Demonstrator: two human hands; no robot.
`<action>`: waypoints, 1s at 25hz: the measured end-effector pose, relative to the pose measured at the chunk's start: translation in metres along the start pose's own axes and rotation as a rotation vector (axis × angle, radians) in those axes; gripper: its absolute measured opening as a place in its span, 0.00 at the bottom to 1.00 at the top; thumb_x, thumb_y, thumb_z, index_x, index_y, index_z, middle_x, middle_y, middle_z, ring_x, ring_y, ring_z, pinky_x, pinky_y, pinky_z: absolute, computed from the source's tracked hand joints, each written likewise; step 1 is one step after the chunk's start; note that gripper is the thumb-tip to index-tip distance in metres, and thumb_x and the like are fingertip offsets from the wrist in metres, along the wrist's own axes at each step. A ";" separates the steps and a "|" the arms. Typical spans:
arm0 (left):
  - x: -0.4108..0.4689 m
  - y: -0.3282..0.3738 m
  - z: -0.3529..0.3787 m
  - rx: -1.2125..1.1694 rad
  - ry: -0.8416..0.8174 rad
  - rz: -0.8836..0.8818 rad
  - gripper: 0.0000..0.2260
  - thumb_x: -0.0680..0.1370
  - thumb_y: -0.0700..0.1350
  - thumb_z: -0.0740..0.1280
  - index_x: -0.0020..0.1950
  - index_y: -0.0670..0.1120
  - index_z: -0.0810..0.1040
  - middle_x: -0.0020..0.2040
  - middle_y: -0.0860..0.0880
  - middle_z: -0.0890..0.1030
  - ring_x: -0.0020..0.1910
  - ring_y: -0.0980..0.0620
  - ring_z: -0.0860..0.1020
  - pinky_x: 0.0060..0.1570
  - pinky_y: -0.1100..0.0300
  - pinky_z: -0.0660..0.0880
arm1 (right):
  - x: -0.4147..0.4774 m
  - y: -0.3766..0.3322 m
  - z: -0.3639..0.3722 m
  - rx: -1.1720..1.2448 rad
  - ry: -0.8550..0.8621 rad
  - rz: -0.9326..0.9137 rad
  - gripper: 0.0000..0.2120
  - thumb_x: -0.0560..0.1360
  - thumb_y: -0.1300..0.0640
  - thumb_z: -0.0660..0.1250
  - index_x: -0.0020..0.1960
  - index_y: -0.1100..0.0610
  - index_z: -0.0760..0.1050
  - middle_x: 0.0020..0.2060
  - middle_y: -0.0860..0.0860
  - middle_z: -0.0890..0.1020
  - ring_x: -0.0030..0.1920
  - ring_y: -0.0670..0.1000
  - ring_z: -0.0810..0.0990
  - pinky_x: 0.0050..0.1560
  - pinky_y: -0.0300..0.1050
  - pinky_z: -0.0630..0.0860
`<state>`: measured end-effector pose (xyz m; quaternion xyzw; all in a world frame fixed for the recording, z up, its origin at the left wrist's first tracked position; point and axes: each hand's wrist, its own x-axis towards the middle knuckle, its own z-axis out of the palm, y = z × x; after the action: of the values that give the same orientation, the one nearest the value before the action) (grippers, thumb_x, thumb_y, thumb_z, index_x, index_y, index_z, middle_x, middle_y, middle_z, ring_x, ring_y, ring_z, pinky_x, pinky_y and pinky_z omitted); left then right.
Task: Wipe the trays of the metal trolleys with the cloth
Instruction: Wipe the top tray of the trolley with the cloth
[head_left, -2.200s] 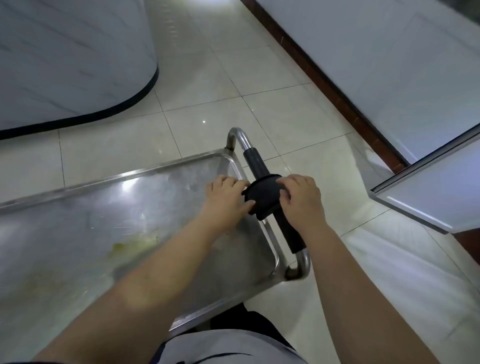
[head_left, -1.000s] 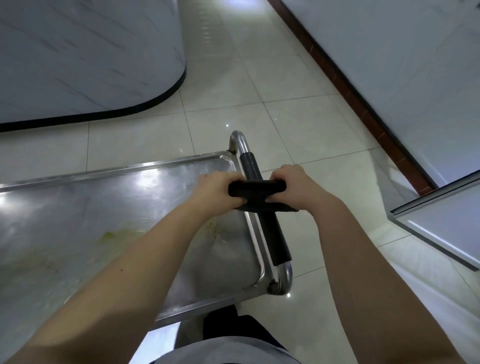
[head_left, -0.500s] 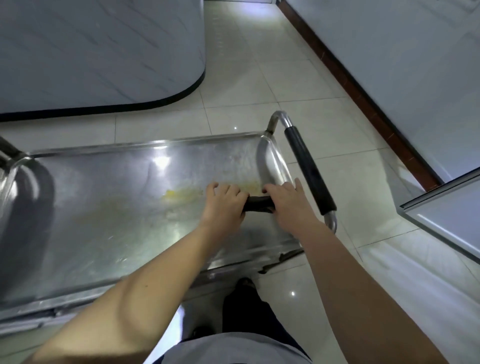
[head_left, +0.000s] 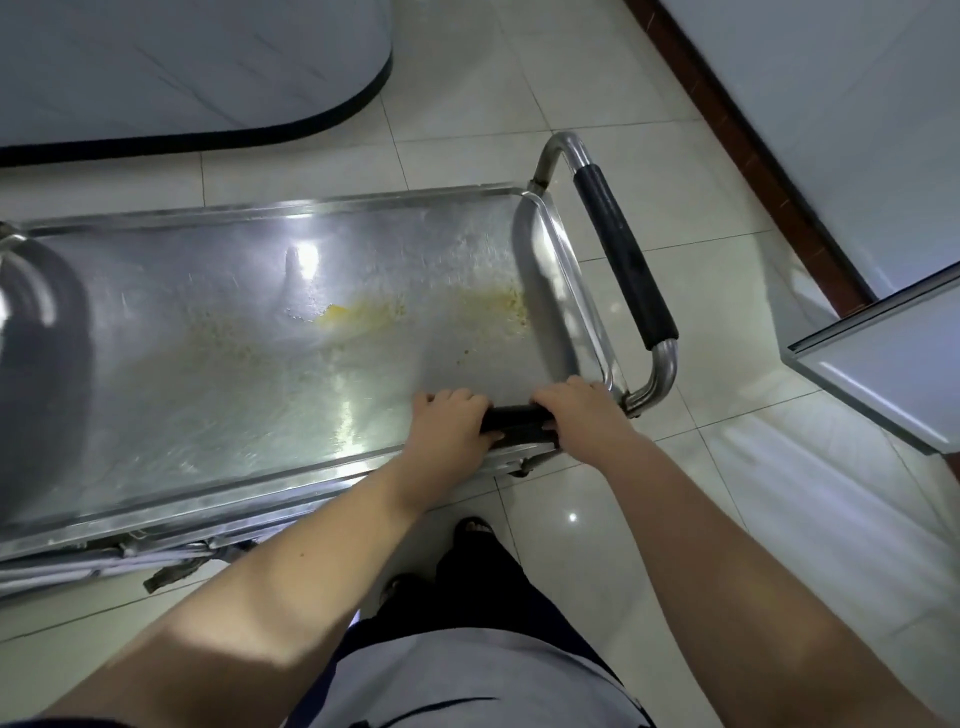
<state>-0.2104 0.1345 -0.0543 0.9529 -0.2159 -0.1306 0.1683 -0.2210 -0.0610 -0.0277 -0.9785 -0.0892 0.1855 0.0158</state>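
Observation:
The metal trolley's top tray (head_left: 218, 395) lies across the view, shiny steel with yellow smears (head_left: 353, 314) and crumbs near its middle and right end. A dark folded cloth (head_left: 517, 423) sits at the tray's near right corner. My left hand (head_left: 449, 428) grips its left end and my right hand (head_left: 584, 415) grips its right end, knuckles up. The trolley's push handle with a black grip (head_left: 626, 265) stands just right of the tray.
A curved grey counter base with a black skirting (head_left: 291, 124) stands beyond the trolley. A wall with a brown skirting (head_left: 748, 156) runs along the right, and an open door panel (head_left: 883, 358) juts in at right. My feet and legs (head_left: 467, 561) are close to the trolley's near edge.
The view swung so the tray now lies crosswise. Both hands carried the cloth from the push handle down to the tray's near right corner.

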 end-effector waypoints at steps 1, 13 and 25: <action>0.011 0.004 0.001 -0.028 -0.009 -0.024 0.13 0.78 0.56 0.64 0.57 0.51 0.76 0.52 0.51 0.77 0.54 0.47 0.74 0.55 0.51 0.63 | 0.012 0.007 -0.005 0.022 -0.034 0.022 0.20 0.73 0.66 0.64 0.59 0.47 0.73 0.44 0.47 0.73 0.52 0.53 0.70 0.55 0.51 0.65; 0.072 -0.059 0.028 0.026 0.120 -0.358 0.27 0.82 0.56 0.50 0.80 0.50 0.53 0.80 0.44 0.51 0.78 0.39 0.46 0.75 0.41 0.45 | 0.074 0.025 0.054 0.041 -0.028 0.028 0.30 0.77 0.31 0.41 0.76 0.34 0.38 0.79 0.49 0.42 0.75 0.65 0.34 0.70 0.68 0.29; 0.139 -0.119 0.018 0.158 0.065 -0.428 0.26 0.81 0.60 0.43 0.80 0.59 0.47 0.81 0.49 0.46 0.79 0.43 0.41 0.72 0.37 0.37 | 0.039 0.040 0.083 0.011 0.187 -0.098 0.27 0.80 0.35 0.45 0.78 0.38 0.51 0.79 0.52 0.53 0.76 0.69 0.45 0.70 0.75 0.43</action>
<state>-0.0508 0.1680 -0.1397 0.9909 -0.0131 -0.1154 0.0684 -0.2086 -0.0931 -0.1215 -0.9858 -0.1341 0.0930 0.0384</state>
